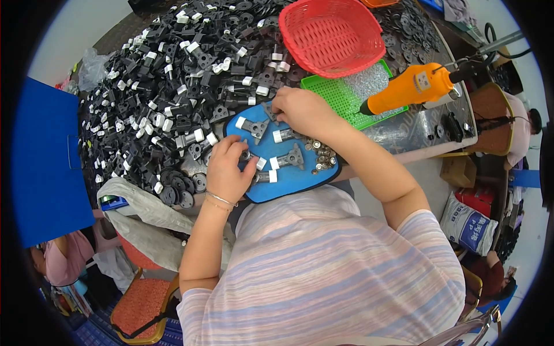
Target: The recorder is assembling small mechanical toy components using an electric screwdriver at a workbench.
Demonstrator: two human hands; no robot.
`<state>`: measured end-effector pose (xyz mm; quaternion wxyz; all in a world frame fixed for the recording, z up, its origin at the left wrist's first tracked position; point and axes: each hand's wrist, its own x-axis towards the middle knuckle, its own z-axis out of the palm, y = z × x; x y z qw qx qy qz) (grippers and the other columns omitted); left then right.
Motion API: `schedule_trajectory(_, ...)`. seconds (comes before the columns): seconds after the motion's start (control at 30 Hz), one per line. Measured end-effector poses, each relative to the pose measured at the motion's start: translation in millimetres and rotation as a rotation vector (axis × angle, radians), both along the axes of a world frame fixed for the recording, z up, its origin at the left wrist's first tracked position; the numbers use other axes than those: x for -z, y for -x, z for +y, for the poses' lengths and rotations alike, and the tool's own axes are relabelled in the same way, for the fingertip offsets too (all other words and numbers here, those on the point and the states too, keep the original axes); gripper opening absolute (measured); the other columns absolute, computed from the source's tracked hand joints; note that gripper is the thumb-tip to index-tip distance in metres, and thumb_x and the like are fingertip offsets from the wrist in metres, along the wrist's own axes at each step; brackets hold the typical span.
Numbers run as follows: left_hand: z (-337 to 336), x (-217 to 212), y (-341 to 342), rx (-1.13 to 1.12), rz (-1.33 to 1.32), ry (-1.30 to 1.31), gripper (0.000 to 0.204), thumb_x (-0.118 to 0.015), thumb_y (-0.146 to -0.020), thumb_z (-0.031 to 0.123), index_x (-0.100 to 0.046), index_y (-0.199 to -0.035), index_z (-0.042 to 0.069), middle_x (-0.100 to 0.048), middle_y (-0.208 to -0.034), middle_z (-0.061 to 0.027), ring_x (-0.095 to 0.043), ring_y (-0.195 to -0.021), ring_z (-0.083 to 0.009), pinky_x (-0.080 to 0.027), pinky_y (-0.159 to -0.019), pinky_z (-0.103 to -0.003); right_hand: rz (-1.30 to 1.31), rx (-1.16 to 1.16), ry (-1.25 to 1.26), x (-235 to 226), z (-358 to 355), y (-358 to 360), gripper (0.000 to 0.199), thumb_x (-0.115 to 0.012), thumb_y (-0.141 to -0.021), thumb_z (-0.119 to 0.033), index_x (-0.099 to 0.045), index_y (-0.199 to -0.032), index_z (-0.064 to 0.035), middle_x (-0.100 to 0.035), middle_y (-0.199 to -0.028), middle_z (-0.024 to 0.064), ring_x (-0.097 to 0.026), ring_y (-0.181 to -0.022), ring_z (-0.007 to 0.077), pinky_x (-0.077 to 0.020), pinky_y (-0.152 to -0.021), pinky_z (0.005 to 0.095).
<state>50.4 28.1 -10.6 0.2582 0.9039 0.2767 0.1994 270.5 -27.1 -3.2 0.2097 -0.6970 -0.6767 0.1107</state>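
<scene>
A blue mat lies at the table edge in front of me. Several black plastic fittings with white caps rest on it, among them a three-armed one and another. My left hand curls its fingers round one such fitting on the mat's left side, partly hidden by the fingers. At the mat's far edge, my right hand pinches a black plastic fitting, much of it covered. Small metal parts sit in a cluster below my right wrist.
A big heap of black fittings with white caps covers the table's left. An orange power screwdriver hangs over a green tray of small screws. Behind stands a red basket. Black discs lie near left; grey cloth drapes beside them.
</scene>
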Motion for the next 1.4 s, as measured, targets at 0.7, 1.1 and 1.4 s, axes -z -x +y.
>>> schedule_trajectory(0.7, -13, 2, 17, -0.064, -0.041, -0.066, 0.026, -0.072, -0.066, 0.008, -0.061, -0.089, 0.002, -0.057, -0.104, -0.0148, -0.055, -0.092, -0.0322, -0.046, -0.078, -0.038, -0.128, -0.006, 0.189, -38, -66, 3, 0.013, -0.065, -0.069, -0.010, -0.067, -0.082, -0.0084, -0.060, -0.088, 0.0051, -0.056, -0.089, 0.0248, -0.0452, -0.075, 0.0375)
schedule_trajectory(1.1, -19, -11, 22, -0.006, -0.071, -0.016, 0.026, -0.073, -0.067, 0.007, -0.061, -0.090, 0.003, -0.058, -0.105, -0.0124, -0.055, -0.094, -0.0307, -0.046, -0.080, -0.036, -0.133, 0.030, -0.077, -12, -83, 16, 0.006, -0.064, -0.072, -0.014, -0.069, -0.073, -0.0112, -0.055, -0.084, 0.0025, -0.052, -0.087, 0.0209, -0.0392, -0.076, 0.0348)
schedule_trajectory(1.4, -36, -15, 12, 0.121, -0.117, -0.027, 0.021, -0.072, -0.067, 0.010, -0.062, -0.085, 0.005, -0.059, -0.102, -0.0108, -0.055, -0.091, -0.0297, -0.044, -0.077, -0.037, 0.325, -0.024, 0.131, -2, -73, 27, 0.013, -0.067, -0.073, -0.010, -0.070, -0.085, -0.0074, -0.059, -0.086, 0.0065, -0.057, -0.078, 0.0230, -0.0479, -0.067, 0.0318)
